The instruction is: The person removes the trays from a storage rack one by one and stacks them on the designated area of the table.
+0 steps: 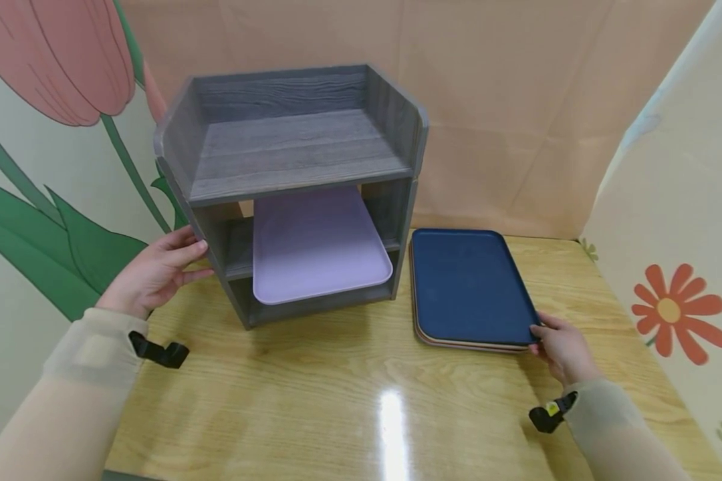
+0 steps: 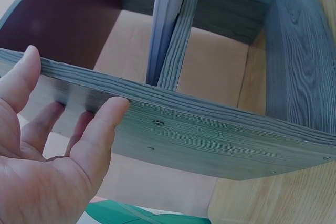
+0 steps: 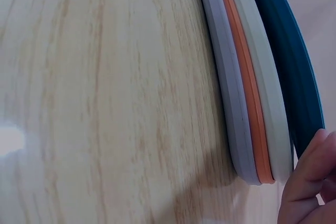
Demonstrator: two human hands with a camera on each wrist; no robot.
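Observation:
A grey wood-grain shelf unit (image 1: 301,148) stands at the middle left, with a lavender tray (image 1: 319,247) sticking out of its opening. My left hand (image 1: 159,270) touches the unit's left side panel (image 2: 194,135), its fingers fairly straight against the outer face and front edge. On the right lies a stack of trays, a navy tray (image 1: 472,287) on top. My right hand (image 1: 562,349) pinches the navy tray's near right corner. In the right wrist view, a whitish tray (image 3: 262,72), an orange tray (image 3: 244,61) and a greyish tray (image 3: 226,72) lie below it.
The wooden table (image 1: 337,387) has a bright light reflection near its front. A peach cloth backdrop (image 1: 517,120) hangs behind, with flower-printed panels (image 1: 638,220) at the sides. The stack lies close to the unit's right side.

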